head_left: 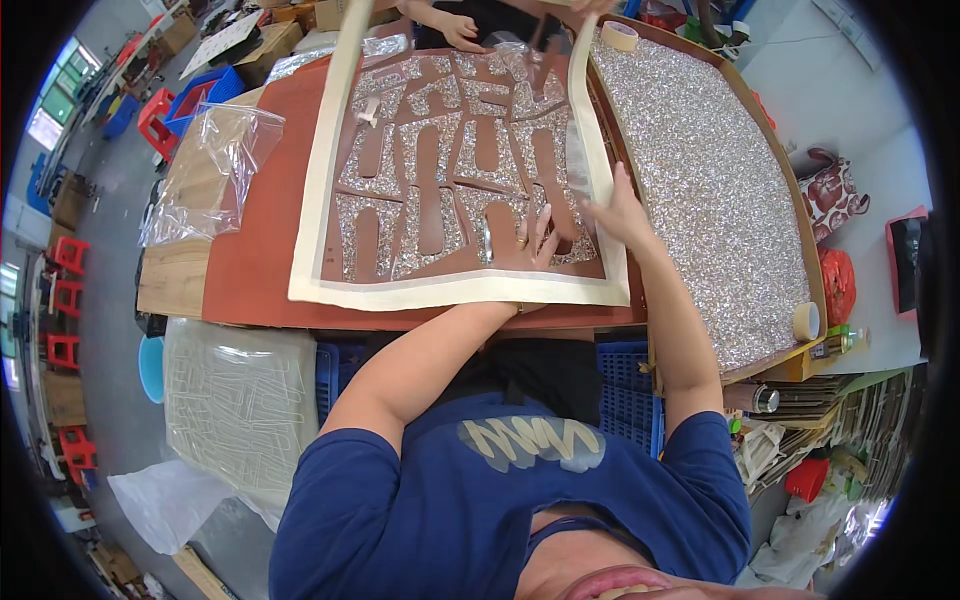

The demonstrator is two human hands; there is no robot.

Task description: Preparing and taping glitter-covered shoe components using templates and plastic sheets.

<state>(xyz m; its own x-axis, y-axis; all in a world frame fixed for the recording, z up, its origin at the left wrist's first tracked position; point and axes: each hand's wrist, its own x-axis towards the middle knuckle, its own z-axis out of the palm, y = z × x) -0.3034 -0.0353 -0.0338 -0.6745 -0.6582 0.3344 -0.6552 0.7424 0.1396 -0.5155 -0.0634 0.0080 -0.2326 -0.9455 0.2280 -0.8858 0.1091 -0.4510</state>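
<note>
A cream-bordered rectangular frame (460,289) with a clear sheet lies over silver glitter panels with brown elongated shapes (430,205). My left hand (522,243) is at its near side, fingers spread among the shapes. The cream border crosses in front of my left wrist, so the hand appears to be under the clear sheet. At the frame's right edge is my right hand (624,212), fingers stretched out and thumb over the border. Another person's hand (460,30) rests at the far side, and a second hand (592,6) is at the far right corner.
A glitter-covered board (710,190) with tape rolls (806,321) on it stands to the right. Reddish-brown sheeting (262,200) covers the table, with a clear plastic bag (225,170) at left. Nearer left is a plastic-wrapped stack (240,400). Blue crates (628,385) sit below the table edge.
</note>
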